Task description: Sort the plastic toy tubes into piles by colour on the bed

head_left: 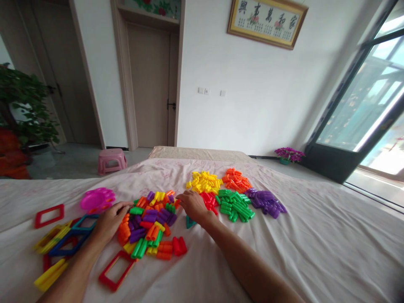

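Observation:
A heap of mixed toy building tubes [151, 216], in purple, orange, green, yellow and red, lies between my hands on the cloth. At its left edge is my left hand [112, 219], fingers stretched toward a green tube [136, 211] with the thumb apart. My right hand [193, 204] reaches in from the right, its fingers extended over the heap's edge near an orange piece; its thumb is hidden. Sorted by colour beyond it are yellow tubes [204, 182], orange tubes [236, 181], red tubes [209, 201], green tubes [236, 205] and purple tubes [267, 203].
Left of the heap lie a magenta plastic toy piece [97, 199], a red frame [49, 216], blue frames [71, 243] and yellow pieces [52, 274]. Another red frame [117, 270] is nearer me. A wrinkled pale cloth [303, 252] covers the surface. A pink stool [112, 161] stands beyond.

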`<state>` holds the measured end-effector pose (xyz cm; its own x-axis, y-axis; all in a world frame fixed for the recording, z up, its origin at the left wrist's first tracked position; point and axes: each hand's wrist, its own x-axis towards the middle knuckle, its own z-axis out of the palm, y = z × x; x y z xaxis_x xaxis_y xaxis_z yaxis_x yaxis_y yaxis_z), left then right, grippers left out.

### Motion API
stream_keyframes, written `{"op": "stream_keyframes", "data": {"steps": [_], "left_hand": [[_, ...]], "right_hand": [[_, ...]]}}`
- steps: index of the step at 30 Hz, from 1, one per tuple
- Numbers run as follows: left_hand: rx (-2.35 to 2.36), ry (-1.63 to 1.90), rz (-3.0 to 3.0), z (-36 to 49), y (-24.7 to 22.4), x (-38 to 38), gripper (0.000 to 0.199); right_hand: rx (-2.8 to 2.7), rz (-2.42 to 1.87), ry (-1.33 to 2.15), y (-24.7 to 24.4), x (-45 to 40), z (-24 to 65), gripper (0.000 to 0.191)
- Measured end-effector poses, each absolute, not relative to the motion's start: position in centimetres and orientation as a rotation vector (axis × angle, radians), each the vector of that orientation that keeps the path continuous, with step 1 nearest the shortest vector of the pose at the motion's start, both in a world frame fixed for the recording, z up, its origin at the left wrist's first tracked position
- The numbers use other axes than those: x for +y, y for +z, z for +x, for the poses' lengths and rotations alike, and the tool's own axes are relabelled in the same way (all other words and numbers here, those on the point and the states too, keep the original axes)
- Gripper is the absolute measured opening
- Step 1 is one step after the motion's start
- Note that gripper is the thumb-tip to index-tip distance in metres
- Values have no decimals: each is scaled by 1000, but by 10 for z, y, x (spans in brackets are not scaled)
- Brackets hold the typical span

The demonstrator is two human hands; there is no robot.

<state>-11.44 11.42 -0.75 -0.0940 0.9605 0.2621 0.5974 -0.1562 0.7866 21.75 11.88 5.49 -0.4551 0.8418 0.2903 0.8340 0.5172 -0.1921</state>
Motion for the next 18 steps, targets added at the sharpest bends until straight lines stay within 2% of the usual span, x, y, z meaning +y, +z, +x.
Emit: {"op": "stream_keyframes", "data": {"steps": [5,10,18], "left_hand": [[1694,1155,1773,-116,-10,117,37],[1713,1139,1734,-118,-11,117,37],[1710,1137,1756,-120,-11,117,39]], "right_hand": [[-2366,-1430,23,46,115,221,16],[-2163,-1472,64,65,113,237,16],[-1532,-1831,66,85,140,334,25]]}}
